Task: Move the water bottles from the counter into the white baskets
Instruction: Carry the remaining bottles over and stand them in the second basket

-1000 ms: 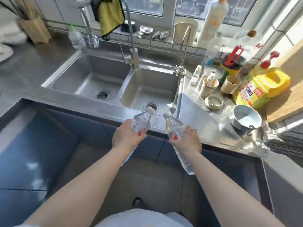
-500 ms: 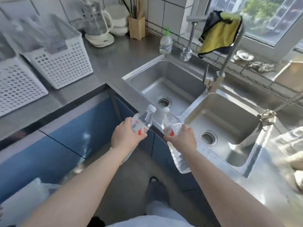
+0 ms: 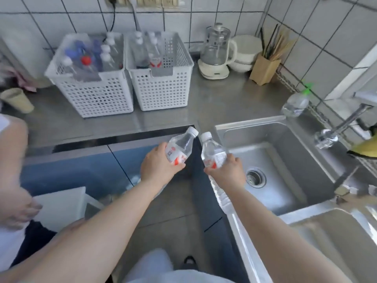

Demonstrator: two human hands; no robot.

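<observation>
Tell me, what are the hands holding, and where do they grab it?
Each grips a water bottle around its labelled middle: left hand one bottle, right hand another.

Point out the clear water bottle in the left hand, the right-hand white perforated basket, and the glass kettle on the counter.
Clear plastic water bottle with white cap (image 3: 179, 148), head view, its upper body.
White perforated plastic basket (image 3: 161, 92), head view, front wall.
Glass kettle on cream base (image 3: 216, 48), head view, glass body.

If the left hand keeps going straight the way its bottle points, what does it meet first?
The left hand, gripping its water bottle, points up and right over the counter edge. Bare counter comes first; the right white basket sits just left of that line, though depth is unclear.
</observation>
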